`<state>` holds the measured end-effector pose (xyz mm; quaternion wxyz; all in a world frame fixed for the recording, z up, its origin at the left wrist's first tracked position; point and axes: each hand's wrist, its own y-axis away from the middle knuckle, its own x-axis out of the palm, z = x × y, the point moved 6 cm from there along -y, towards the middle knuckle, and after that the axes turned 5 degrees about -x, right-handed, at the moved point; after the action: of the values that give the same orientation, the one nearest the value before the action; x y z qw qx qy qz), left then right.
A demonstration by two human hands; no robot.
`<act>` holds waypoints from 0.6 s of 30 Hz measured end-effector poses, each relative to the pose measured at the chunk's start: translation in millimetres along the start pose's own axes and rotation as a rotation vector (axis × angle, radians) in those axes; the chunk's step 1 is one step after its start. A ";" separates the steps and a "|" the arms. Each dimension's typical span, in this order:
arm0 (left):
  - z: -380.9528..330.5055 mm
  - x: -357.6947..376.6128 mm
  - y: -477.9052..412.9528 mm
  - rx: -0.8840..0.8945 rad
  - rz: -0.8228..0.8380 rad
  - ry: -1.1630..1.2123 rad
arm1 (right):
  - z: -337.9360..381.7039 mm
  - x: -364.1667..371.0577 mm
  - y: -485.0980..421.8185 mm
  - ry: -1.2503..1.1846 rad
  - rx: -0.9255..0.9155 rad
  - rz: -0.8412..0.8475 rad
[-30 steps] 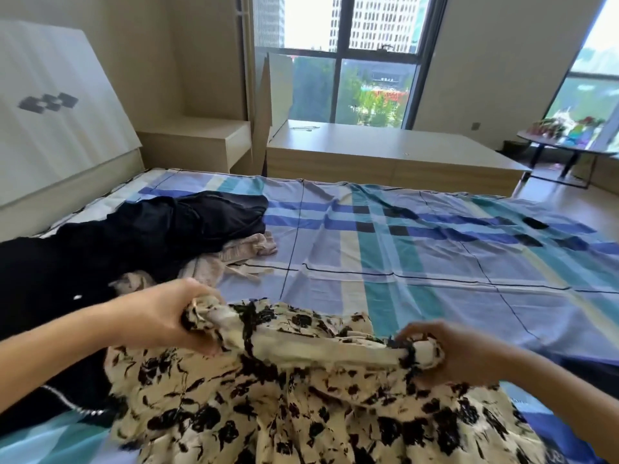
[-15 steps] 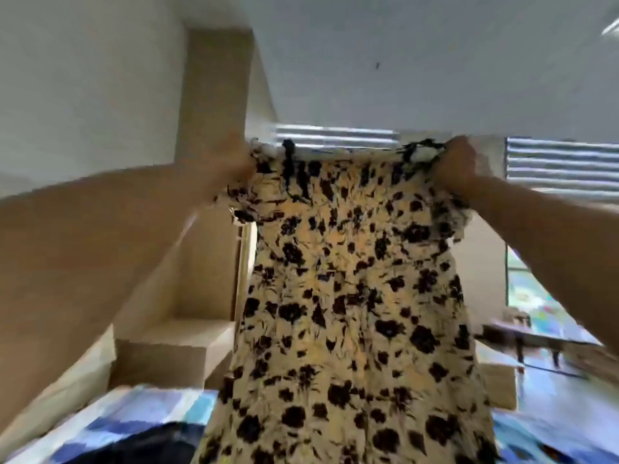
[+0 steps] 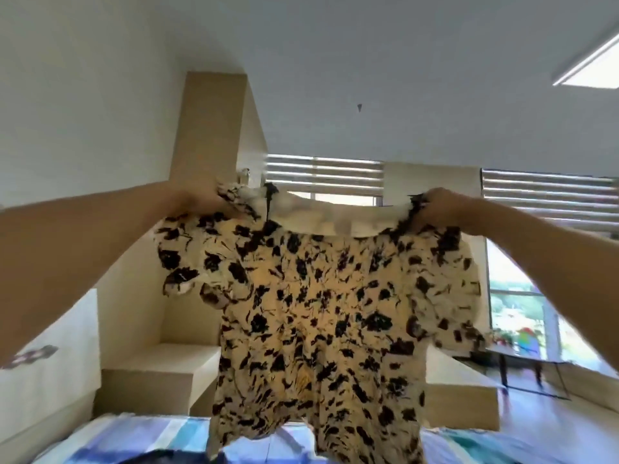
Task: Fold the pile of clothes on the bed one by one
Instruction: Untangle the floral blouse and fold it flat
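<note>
1. Ceiling (image 3: 368,61): white, and it fills the upper half of my view. A light panel (image 3: 589,67) sits at its right edge.
2. Dress (image 3: 318,313): cream with a black flower print and short sleeves. It hangs in the air at centre, spread out and facing me, with its neckline stretched wide between the two hands. Its lower part drops in front of the bed and runs off the bottom of my view, so I cannot tell whether the hem touches the bed.
3. Bed (image 3: 140,440): a blue and teal checked sheet, seen only along the bottom edge.
4. Shelf (image 3: 157,366): pale wood, to the left of the dress and behind the bed.
5. Blinds (image 3: 325,172): striped, over the window behind the neckline.
6. Dark cloth (image 3: 157,458): a black piece lying on the bed at bottom left, blurred.
7. Left hand (image 3: 197,202): raised, with its fingers clamped on the dress shoulder on my left.
8. Right hand (image 3: 435,205): raised level with the left hand, fingers curled tight on the other shoulder.
</note>
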<state>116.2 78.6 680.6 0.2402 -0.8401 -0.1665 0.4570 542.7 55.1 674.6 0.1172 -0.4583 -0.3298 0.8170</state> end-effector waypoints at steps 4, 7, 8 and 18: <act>67.1 65.6 32.0 -0.188 0.425 0.097 | -33.1 54.4 51.4 -0.255 0.129 0.480; 71.9 97.2 77.9 -0.197 0.581 0.292 | -47.4 86.5 85.2 -0.428 0.184 0.598; 74.1 107.2 91.5 -0.190 0.622 0.341 | -51.0 95.4 92.4 -0.457 0.184 0.598; 94.8 149.8 145.8 -0.275 0.661 0.387 | -63.1 153.7 125.0 -0.525 0.218 0.686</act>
<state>123.5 56.3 452.3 -0.0073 -0.9432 0.1015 0.3163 523.8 63.8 467.7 -0.2006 -0.3033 -0.0891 0.9273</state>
